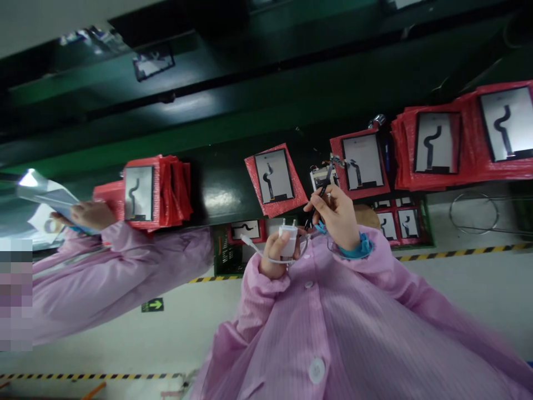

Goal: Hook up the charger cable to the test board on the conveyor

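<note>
A: Left hand point(275, 253), low centre of the view, in front of the pink smock point(333, 333). Fingers are closed round a white charger plug point(288, 240); its two prongs are pointed up the frame, toward the table point(216, 189), long axis roughly vertical in the picture. A white cable point(254, 247) is looped from it across the fist.

B: Right hand point(335, 214)?

A: Raised just above and beside the left, wrist bent, a blue band point(358, 248) worn on it. Fingers are pinched narrow on a thin dark tool or cable end point(322, 186), slanted up-right toward a small white part point(322, 175) at the table edge. What exactly is pinched cannot be told.

B: Writing or labels?

A: None legible on the plug. A green sign with an arrow point(152, 304) is seen on the floor; no text can be read.

B: Surroundings?

A: Panels with dark S-shaped flex strips are laid on red foam sheets point(275, 180) along the dark green table; stacks of them are placed at left point(156, 191) and right point(458, 141). A co-worker's hand point(89, 214), pink-sleeved, is held at the left stack, gripping clear film point(45, 194).
</note>
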Demonstrator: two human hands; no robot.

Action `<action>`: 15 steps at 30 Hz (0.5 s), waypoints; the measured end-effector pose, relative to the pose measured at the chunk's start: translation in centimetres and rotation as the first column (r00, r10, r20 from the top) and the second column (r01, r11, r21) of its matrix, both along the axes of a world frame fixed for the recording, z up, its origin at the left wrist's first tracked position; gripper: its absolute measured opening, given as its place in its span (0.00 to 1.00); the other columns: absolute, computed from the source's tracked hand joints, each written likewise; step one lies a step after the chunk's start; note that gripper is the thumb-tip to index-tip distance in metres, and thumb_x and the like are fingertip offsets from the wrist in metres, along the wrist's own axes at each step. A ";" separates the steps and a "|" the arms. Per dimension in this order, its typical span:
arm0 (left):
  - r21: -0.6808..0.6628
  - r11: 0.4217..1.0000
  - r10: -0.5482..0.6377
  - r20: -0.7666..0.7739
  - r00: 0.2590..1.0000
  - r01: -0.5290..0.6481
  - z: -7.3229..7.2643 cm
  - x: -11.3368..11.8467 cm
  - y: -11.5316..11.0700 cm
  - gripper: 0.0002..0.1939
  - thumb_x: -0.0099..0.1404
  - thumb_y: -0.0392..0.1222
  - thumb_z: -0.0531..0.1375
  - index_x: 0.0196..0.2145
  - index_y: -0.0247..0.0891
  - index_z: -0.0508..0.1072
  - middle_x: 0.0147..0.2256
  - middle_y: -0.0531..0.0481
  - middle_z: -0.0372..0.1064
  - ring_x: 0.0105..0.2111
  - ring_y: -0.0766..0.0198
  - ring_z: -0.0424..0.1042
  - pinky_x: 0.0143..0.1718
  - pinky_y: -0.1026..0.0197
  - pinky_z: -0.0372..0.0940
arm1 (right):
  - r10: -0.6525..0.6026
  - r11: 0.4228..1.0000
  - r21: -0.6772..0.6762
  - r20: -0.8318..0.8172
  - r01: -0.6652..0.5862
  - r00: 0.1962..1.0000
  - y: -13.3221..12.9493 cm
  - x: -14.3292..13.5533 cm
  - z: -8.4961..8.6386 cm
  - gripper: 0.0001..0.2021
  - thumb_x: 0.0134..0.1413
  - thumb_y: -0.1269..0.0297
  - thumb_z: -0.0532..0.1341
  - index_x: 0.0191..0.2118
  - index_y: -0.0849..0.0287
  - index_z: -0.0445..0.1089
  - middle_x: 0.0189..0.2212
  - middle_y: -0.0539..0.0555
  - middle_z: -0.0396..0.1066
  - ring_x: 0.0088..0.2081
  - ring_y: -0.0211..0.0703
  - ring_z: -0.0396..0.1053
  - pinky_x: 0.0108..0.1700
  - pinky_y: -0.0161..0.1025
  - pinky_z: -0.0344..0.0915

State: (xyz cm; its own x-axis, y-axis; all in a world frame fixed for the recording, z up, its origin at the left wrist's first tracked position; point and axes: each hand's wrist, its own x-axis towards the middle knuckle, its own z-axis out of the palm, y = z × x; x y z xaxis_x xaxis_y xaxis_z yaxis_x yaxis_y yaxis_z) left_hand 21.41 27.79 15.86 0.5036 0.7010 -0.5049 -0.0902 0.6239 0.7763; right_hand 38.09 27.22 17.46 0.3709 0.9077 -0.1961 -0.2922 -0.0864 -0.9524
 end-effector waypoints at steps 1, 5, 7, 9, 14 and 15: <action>-0.001 1.000 -0.012 -0.012 1.000 0.012 -0.1 0.1 0.1 0.28 0.55 0.65 0.62 0.33 0.32 0.78 0.14 0.52 0.63 0.13 0.71 0.56 0.16 0.66 0.46 | 0.003 1.000 -0.001 0.028 -0.003 1.000 0.1 0.1 -0.1 0.14 0.59 0.51 0.62 0.35 0.57 0.63 0.25 0.46 0.73 0.18 0.30 0.63 0.21 0.30 0.59; -0.018 0.999 -0.031 -0.058 0.998 0.030 -1.3 0.6 0.6 0.29 0.56 0.64 0.62 0.35 0.30 0.78 0.15 0.52 0.63 0.14 0.71 0.57 0.17 0.66 0.48 | 0.111 0.993 -0.042 0.149 -0.106 0.983 0.2 1.0 -0.9 0.11 0.57 0.55 0.65 0.38 0.57 0.68 0.30 0.48 0.73 0.28 0.33 0.67 0.32 0.33 0.65; -0.030 0.999 -0.027 -0.097 0.995 0.024 -2.4 1.0 1.0 0.30 0.56 0.64 0.62 0.35 0.29 0.78 0.15 0.52 0.63 0.14 0.70 0.57 0.16 0.66 0.48 | 0.227 0.972 -0.097 0.155 -0.214 0.962 0.3 1.8 -1.8 0.10 0.55 0.58 0.66 0.39 0.58 0.70 0.33 0.49 0.73 0.33 0.36 0.69 0.37 0.35 0.66; -0.044 0.999 -0.030 -0.139 0.990 0.024 -3.7 1.7 1.7 0.30 0.55 0.65 0.63 0.34 0.30 0.78 0.15 0.52 0.64 0.15 0.70 0.58 0.16 0.66 0.49 | 0.336 0.935 -0.166 0.131 -0.314 0.933 0.5 2.8 -3.2 0.09 0.55 0.60 0.65 0.39 0.58 0.70 0.33 0.50 0.73 0.34 0.37 0.69 0.39 0.36 0.66; -0.106 0.992 -0.088 -0.146 0.985 0.073 -7.4 4.2 4.4 0.34 0.56 0.65 0.63 0.45 0.30 0.76 0.16 0.54 0.64 0.14 0.71 0.57 0.17 0.67 0.49 | 0.410 0.886 -0.309 0.178 -0.345 0.894 3.2 6.6 -7.9 0.08 0.53 0.60 0.65 0.35 0.58 0.70 0.29 0.49 0.72 0.32 0.39 0.69 0.35 0.37 0.65; -0.120 0.989 -0.098 -0.134 0.986 0.082 -8.2 4.7 5.0 0.35 0.57 0.65 0.63 0.48 0.30 0.74 0.16 0.55 0.64 0.15 0.71 0.57 0.17 0.67 0.49 | 0.403 0.891 -0.317 0.216 -0.326 0.890 4.1 7.6 -8.8 0.08 0.53 0.60 0.65 0.34 0.58 0.70 0.29 0.49 0.72 0.32 0.39 0.69 0.34 0.37 0.65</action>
